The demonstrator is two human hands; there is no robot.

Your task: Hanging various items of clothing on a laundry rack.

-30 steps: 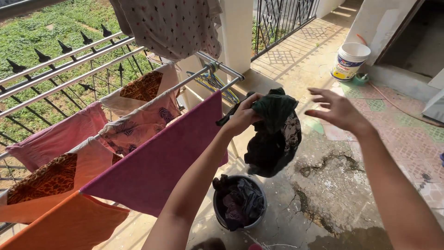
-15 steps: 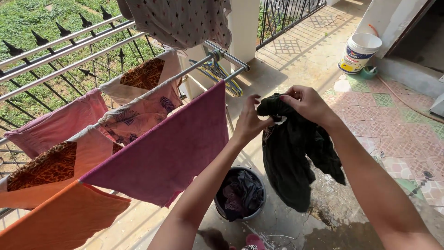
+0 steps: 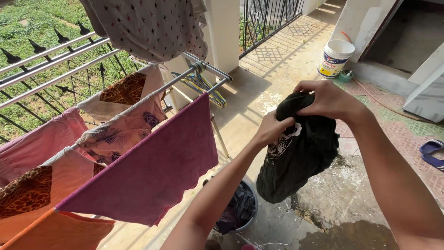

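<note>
Both of my hands hold a dark green garment (image 3: 303,153) with a white print, which hangs bunched in the air. My left hand (image 3: 273,129) grips its upper left part. At the top edge my right hand (image 3: 328,98) pinches the cloth. Below it on the wet floor stands a grey bucket (image 3: 249,217) with more dark laundry. To the left a metal drying rack (image 3: 203,69) carries a magenta cloth (image 3: 148,171), pink and orange cloths and patterned pieces.
A white paint bucket (image 3: 334,58) stands at the back by a wall. Coloured hangers (image 3: 203,85) hang on the rack's end. A spotted garment (image 3: 148,28) hangs overhead. Blue sandals (image 3: 432,153) lie at right. A spiked railing (image 3: 46,51) borders the grass.
My right hand came in and took hold of the dark garment. Both hands have since shifted it, and the white print now faces me. The view has swung slightly right.
</note>
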